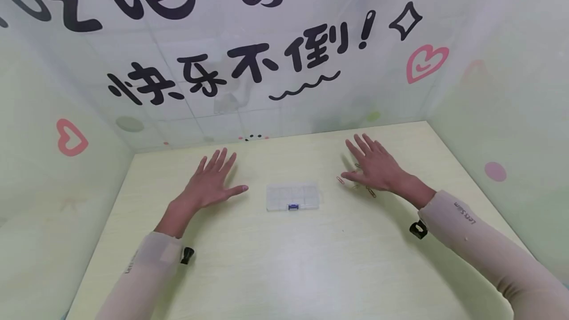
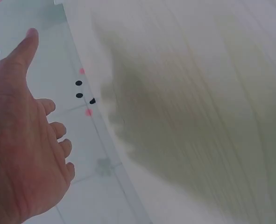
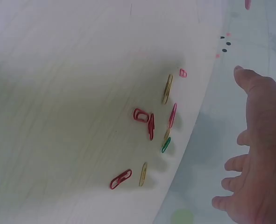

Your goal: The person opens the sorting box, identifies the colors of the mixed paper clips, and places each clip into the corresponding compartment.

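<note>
My left hand [image 1: 209,181] hovers over the left side of the table with fingers straight and thumb spread. It holds nothing; the left wrist view shows its palm and its shadow on the tabletop. On the right, my right hand [image 1: 378,168] is held out the same way above several scattered paper clips. In the right wrist view these include a dark red paper clip [image 3: 121,178], a gold paper clip [image 3: 167,88], a green paper clip [image 3: 166,145] and a pink paper clip [image 3: 173,115]. Between the hands lies a clear plastic box [image 1: 280,197], its lid down, with a blue latch [image 1: 293,207] in front.
The pale wood-grain table [image 1: 275,260] meets a back wall [image 1: 311,107] printed with large black characters and a pink heart. Light panels stand along the left and right sides. A black strap piece [image 1: 418,229] hangs under the right sleeve.
</note>
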`<state>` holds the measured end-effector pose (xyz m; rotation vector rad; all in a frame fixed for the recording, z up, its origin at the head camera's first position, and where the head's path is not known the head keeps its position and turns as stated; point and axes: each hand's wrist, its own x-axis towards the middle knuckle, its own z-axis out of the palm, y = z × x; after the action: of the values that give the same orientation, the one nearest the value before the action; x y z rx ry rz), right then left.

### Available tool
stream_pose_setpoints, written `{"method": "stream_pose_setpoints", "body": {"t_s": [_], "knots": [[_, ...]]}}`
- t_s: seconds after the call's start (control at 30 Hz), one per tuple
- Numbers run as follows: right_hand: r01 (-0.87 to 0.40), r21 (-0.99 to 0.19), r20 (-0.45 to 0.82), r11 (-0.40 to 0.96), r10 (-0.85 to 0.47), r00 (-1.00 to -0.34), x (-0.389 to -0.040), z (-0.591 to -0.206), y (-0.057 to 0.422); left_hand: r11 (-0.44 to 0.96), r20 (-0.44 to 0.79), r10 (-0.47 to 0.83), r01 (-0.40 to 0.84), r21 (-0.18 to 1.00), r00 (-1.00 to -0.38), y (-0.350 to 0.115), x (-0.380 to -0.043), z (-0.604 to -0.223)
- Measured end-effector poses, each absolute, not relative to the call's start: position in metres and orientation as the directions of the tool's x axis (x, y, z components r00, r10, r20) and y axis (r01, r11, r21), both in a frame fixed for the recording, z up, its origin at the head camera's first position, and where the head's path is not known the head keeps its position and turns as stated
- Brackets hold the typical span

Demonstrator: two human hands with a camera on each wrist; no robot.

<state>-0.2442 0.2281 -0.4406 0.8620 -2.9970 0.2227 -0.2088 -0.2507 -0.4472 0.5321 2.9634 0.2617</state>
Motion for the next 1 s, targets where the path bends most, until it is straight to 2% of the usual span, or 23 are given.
{"method": "stream_pose_setpoints", "body": {"t_s": [0.53, 1.0], "knots": [[-0.601, -0.132, 0.076, 0.788, -0.597, -0.799, -0.233, -0.442, 0.212, 0.818, -0.066, 0.543, 0.51, 0.265, -0.837, -0.22, -0.204, -0.444], [-0.707, -0.144, 0.153, 0.693, -0.69, -0.707, -0.22, -0.444, 0.189, 0.721, -0.06, 0.669, 0.627, 0.297, -0.741, -0.196, -0.199, -0.449]]}}
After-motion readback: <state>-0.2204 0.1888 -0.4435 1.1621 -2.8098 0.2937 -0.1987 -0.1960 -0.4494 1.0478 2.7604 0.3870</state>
